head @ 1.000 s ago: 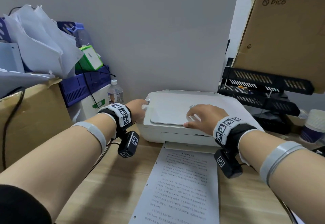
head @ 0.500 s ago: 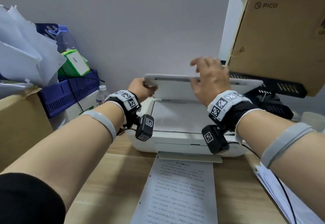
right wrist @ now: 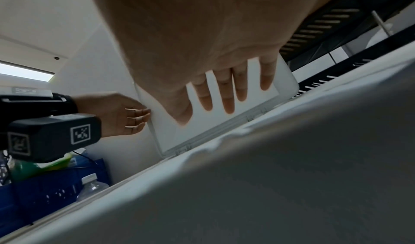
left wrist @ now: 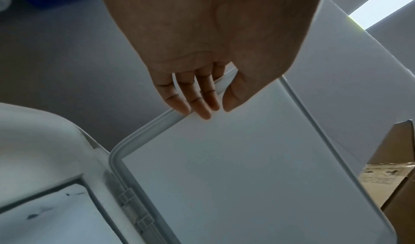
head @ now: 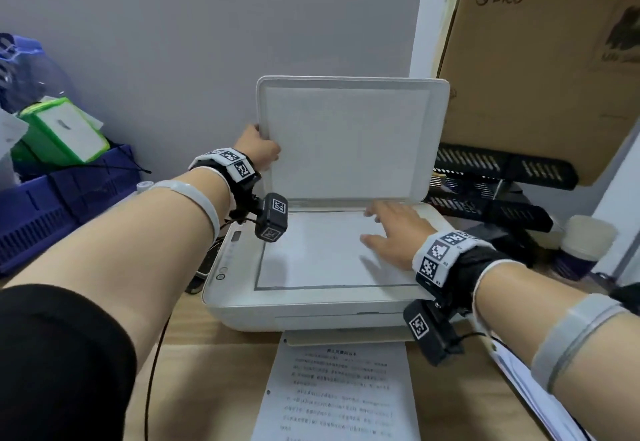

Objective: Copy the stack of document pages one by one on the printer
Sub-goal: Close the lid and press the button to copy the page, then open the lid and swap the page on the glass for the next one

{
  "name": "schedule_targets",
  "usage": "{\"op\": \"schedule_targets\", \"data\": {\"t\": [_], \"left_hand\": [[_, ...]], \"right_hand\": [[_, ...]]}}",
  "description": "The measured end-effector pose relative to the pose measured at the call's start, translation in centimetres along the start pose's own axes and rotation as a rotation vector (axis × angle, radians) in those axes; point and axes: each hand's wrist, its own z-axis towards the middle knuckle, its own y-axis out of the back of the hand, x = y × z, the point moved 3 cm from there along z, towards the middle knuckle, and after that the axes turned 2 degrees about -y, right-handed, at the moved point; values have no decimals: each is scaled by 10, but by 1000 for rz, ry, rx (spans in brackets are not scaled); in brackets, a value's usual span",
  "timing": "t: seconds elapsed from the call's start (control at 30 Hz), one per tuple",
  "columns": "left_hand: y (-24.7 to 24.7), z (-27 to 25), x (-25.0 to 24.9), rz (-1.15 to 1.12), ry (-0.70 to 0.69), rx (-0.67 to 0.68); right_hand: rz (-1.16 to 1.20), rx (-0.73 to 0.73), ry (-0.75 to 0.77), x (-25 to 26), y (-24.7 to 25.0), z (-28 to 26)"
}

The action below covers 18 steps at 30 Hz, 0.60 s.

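The white printer (head: 311,312) sits on the wooden desk with its lid (head: 349,139) raised upright against the wall. My left hand (head: 259,146) pinches the lid's left edge, thumb on the inner face and fingers (left wrist: 193,102) behind it. A white page (head: 311,253) lies on the scanner glass. My right hand (head: 391,232) hovers low over that page's far right part, fingers (right wrist: 226,96) straight and spread, holding nothing. A printed page (head: 339,388) lies in front of the printer at the output slot. More white pages (head: 540,402) lie at the lower right.
A large cardboard box (head: 540,77) hangs over black letter trays (head: 502,170) right of the printer. Paper cups (head: 585,243) stand further right. A blue basket (head: 52,205), a green box (head: 62,132) and a water bottle (head: 144,185) crowd the left side.
The lid went from flat and closed to fully upright. My right hand left the lid and dropped to the page on the glass. My left hand rose with the lid's edge.
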Motion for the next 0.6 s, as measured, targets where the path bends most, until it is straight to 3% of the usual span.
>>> {"op": "schedule_targets", "data": {"t": [0.17, 0.4, 0.6], "left_hand": [[-8, 1, 2, -127, 79, 28], [0, -31, 1, -113, 149, 84], [8, -100, -5, 64, 85, 335]], "right_hand": [[-34, 103, -12, -9, -11, -7], [-106, 255, -74, -19, -12, -27], [-171, 347, -17, -18, -11, -63]]}}
